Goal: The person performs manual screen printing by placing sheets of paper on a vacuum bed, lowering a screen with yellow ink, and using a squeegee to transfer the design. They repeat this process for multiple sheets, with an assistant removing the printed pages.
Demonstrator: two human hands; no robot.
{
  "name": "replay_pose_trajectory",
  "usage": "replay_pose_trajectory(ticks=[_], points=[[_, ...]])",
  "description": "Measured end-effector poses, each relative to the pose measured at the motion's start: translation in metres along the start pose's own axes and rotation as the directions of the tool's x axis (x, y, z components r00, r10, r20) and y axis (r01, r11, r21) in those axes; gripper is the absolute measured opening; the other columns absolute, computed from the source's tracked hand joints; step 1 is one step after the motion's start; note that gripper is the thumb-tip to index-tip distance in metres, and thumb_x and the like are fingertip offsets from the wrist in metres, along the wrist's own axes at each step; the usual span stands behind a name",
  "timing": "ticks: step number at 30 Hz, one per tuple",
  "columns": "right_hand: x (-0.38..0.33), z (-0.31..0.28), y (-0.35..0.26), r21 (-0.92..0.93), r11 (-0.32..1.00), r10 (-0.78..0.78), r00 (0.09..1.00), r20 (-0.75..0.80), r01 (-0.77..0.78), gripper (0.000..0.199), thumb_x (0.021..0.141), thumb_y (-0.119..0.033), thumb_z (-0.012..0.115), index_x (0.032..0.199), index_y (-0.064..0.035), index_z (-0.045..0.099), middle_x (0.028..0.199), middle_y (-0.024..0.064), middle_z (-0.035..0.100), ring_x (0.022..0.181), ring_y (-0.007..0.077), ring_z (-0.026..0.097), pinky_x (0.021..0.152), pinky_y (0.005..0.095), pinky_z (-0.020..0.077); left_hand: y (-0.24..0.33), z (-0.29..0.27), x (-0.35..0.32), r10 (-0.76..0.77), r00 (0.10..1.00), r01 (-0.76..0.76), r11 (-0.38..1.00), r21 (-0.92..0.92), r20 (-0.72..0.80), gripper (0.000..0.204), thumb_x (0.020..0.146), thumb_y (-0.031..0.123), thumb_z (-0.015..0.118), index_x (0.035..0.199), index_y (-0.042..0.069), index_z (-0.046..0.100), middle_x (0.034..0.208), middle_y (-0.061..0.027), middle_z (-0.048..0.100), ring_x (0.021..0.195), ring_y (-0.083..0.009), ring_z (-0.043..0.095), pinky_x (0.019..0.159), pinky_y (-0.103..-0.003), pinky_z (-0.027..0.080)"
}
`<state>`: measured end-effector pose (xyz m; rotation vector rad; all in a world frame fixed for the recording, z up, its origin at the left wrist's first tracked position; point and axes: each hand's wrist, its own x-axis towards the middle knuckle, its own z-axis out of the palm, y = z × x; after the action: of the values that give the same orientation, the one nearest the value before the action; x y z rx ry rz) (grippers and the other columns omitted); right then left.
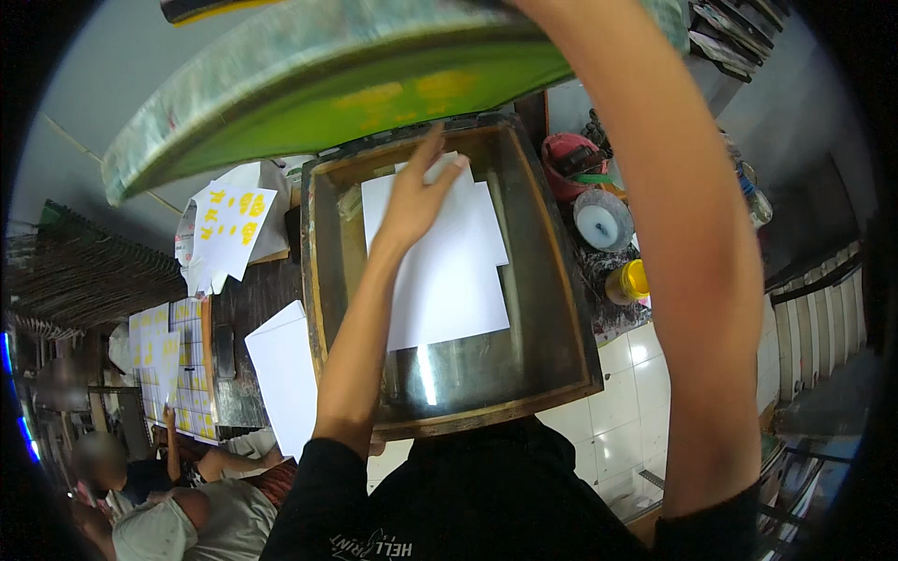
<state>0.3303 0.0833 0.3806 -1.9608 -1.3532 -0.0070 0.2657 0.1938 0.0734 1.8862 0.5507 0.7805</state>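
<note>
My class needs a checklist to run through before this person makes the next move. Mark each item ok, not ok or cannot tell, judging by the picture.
1. Green screen tilted up off the white paper: ok.
2. Paper within the rim of the glass-topped box: ok.
3. Paper edges lined up: not ok; the outline is stepped.
4. Left hand away from the paper: not ok; it lies over the upper part.
5. Right hand's hold: cannot tell; the right arm reaches up out of the picture.
6. Yellow-marked sheet apart from the blank paper: ok; it lies left of the box.
</note>
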Motion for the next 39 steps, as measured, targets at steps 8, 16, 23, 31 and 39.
replay_pose_trajectory(ticks=[8, 16, 23, 31, 39], points=[[-0.123, 0.09, 0.088, -0.152, 0.913, -0.386, 0.922, -0.018, 0.379, 0.034, 0.094, -0.021, 0.068, 0.123, -0.0049, 0.058, 0.116, 0.018, 0.066, 0.111, 0.0405, 0.06, 0.098, 0.0494, 0.0434, 0.072, -0.084, -0.242, -0.217, 0.976, 0.175, 0.792, -0.585, -0.002, 0.043, 0.102, 0.031, 0.063, 0.117, -0.009, 0.064, 0.109, -0.0278, 0.073, 0.088, -0.0326, 0.075, 0.078, -0.045, 0.061], [-0.211, 0.187, 0.137, -0.043, 0.988, -0.084, 0.764, 0.639, 0.145, 0.055, 0.08, -0.031, 0.085, 0.117, -0.0021, 0.055, 0.114, 0.0215, 0.066, 0.117, 0.0419, 0.059, 0.1, 0.0512, 0.0431, -0.014, -0.035, -0.338, -0.644, 0.666, 0.515, 0.033, -0.857, 0.376, 0.026, 0.101, 0.009, 0.059, 0.117, -0.011, 0.063, 0.132, -0.0331, 0.062, 0.119, -0.0366, 0.068, 0.089, -0.041, 0.064], [-0.252, 0.222, 0.162, -0.081, 0.932, -0.23, 0.749, 0.621, 0.353, 0.048, 0.078, -0.025, 0.083, 0.11, -0.0014, 0.057, 0.104, 0.0183, 0.063, 0.101, 0.0368, 0.059, 0.086, 0.0481, 0.0425, -0.026, -0.026, -0.339, -0.754, 0.512, 0.492, -0.137, -0.86, 0.412, 0.037, 0.094, 0.004, 0.057, 0.127, -0.015, 0.055, 0.129, -0.0282, 0.065, 0.122, -0.0384, 0.066, 0.1, -0.046, 0.058], [-0.202, 0.248, 0.173, -0.225, 0.86, -0.346, 0.848, 0.402, 0.457, 0.037, 0.079, -0.024, 0.078, 0.104, -0.005, 0.058, 0.096, 0.0138, 0.058, 0.093, 0.0306, 0.056, 0.08, 0.0439, 0.0398, -0.022, -0.024, -0.338, -0.825, 0.412, 0.571, -0.097, -0.815, 0.386, 0.035, 0.098, 0.011, 0.049, 0.122, -0.011, 0.06, 0.123, -0.0254, 0.069, 0.111, -0.0361, 0.07, 0.1, -0.047, 0.055], [-0.067, 0.297, 0.22, -0.266, 0.833, -0.404, 0.861, 0.308, 0.485, 0.039, 0.079, -0.021, 0.08, 0.107, -0.0054, 0.058, 0.101, 0.0137, 0.059, 0.098, 0.0332, 0.056, 0.082, 0.0458, 0.0392, -0.021, -0.027, -0.339, -0.822, 0.393, 0.693, -0.031, -0.72, 0.413, 0.053, 0.098, 0.023, 0.038, 0.133, -0.013, 0.055, 0.124, -0.0276, 0.068, 0.105, -0.0367, 0.072, 0.093, -0.047, 0.056]])
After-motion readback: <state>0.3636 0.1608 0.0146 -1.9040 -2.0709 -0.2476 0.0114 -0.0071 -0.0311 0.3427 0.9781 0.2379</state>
